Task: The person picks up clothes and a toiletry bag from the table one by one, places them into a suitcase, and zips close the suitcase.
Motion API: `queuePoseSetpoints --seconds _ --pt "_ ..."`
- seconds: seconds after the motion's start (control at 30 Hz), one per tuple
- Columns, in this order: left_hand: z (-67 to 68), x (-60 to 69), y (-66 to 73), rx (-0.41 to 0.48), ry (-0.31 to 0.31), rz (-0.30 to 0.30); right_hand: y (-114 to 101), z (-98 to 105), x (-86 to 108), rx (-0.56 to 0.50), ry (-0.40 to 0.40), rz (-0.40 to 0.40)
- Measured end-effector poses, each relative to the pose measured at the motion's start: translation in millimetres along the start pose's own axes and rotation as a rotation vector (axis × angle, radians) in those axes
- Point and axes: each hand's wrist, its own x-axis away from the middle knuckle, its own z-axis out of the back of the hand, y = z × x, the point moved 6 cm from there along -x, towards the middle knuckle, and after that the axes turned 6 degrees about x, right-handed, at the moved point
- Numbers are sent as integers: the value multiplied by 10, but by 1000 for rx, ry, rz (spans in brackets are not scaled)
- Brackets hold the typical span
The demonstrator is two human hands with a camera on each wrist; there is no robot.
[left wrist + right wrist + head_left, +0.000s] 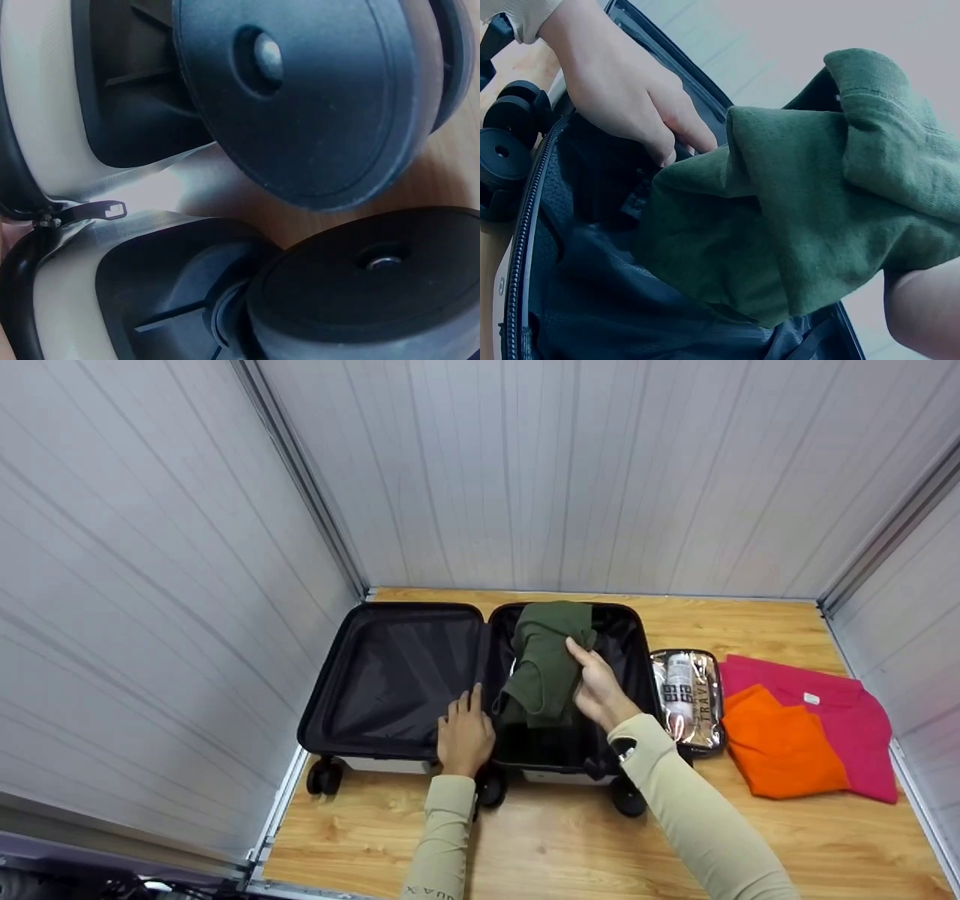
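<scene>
Head view has my right grip (600, 690) clasping a dark green garment (551, 660), thumb on top; the cloth extends forward and leftward from it, over the right half of a suitcase (405, 675) that lies unfolded on the wooden floor (540, 855). It hides much of the black lining ahead of me. My left grip (465, 735) is relaxed, resting at the suitcase's middle edge, left of and slightly nearer me than the right one.

Just right of my right grip, close against the suitcase's rim, a clear travel pouch (705, 682) with a white bottle (679, 682) inside crowds that side. Farther right, an orange garment (784, 750) lies partly over a pink garment (855, 720). Beyond both hands, a pale panelled wall (480, 472) limits the far side. Below my left grip, the left wrist view is mostly filled by black wheels (322, 97), with a zipper pull (97, 211) beside them.
</scene>
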Motion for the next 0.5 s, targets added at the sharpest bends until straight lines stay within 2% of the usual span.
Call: queuePoseSetpoints --seconds 0.2,0.5 --pt "5 -5 8 -12 9 -1 26 -19 -38 3 0 -16" --pt "0 -10 -7 -7 -16 16 69 -73 -95 3 -27 -16"
